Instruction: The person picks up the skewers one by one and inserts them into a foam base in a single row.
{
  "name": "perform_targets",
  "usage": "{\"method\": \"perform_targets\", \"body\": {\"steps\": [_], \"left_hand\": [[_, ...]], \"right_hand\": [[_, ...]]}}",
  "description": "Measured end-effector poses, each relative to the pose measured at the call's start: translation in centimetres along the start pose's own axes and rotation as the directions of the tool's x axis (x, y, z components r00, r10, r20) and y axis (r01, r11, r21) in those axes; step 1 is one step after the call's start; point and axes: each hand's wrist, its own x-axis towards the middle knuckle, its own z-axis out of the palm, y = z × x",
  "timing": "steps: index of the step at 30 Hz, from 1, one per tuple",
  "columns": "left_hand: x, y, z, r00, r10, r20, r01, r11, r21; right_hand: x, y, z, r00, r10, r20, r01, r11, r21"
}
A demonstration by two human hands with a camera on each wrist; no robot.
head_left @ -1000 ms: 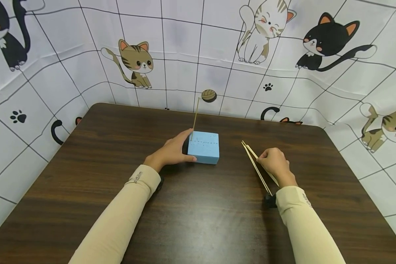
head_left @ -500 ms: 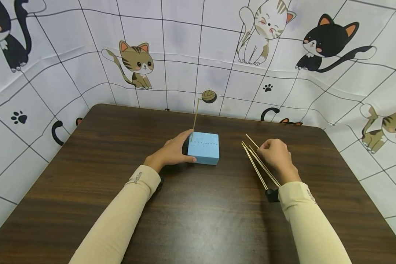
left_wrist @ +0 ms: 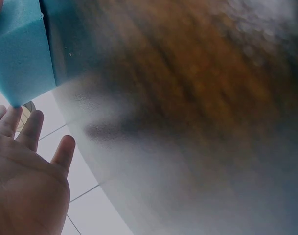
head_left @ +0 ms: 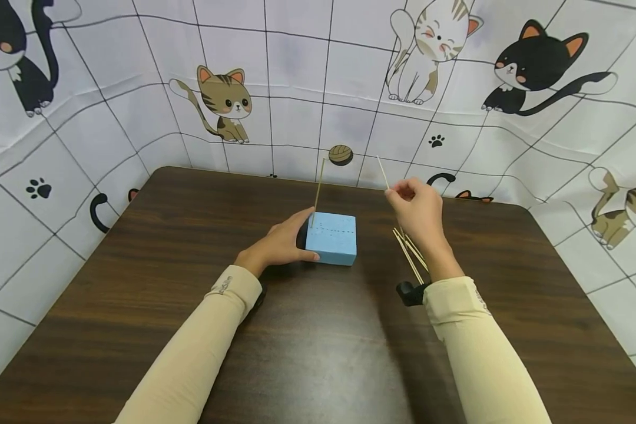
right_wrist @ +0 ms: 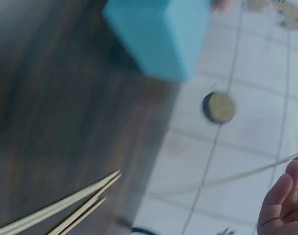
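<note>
Left hand (head_left: 280, 242) grips blue foam block (head_left: 332, 237); right of it, right hand (head_left: 418, 212) pinches thin wooden stick (head_left: 383, 172), likely aligning before insertion.

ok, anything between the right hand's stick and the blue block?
Nothing visible: head view shows only tabletop between the right hand, pinching the stick, and the blue block. Left hand and standing stick are at its left side.

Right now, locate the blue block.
In the head view, the blue block sits near picture center, held by the left hand, left of the loose sticks.
</note>
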Motion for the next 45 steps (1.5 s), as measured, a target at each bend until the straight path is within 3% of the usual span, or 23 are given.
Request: {"method": "perform_targets", "body": {"steps": [8,16,32,45], "left_hand": [[0.0,0.1,0.3,1.000,-0.001,-0.004,0.001,1.000,-0.002],[-0.1,-0.1,0.3,1.000,0.009,-0.015,-0.009,1.000,-0.017],[0.1,-0.2,0.2,1.000,0.009,-0.002,-0.009,1.000,-0.020],[-0.1,-0.5,0.1,1.000,0.008,-0.009,-0.008,1.000,-0.016]], "right_hand": [[0.2,-3.7,2.5,0.992,-0.110,-0.064,0.121,0.973,0.197],[-0.1,-5.0,5.4,0.977,-0.206,-0.058,0.214,0.937,0.277],[-0.8,-5.7,7.0,0.978,-0.208,-0.007,0.200,0.933,0.298],[-0.8,-5.7,7.2,0.981,-0.194,-0.017,0.191,0.939,0.285]]}}
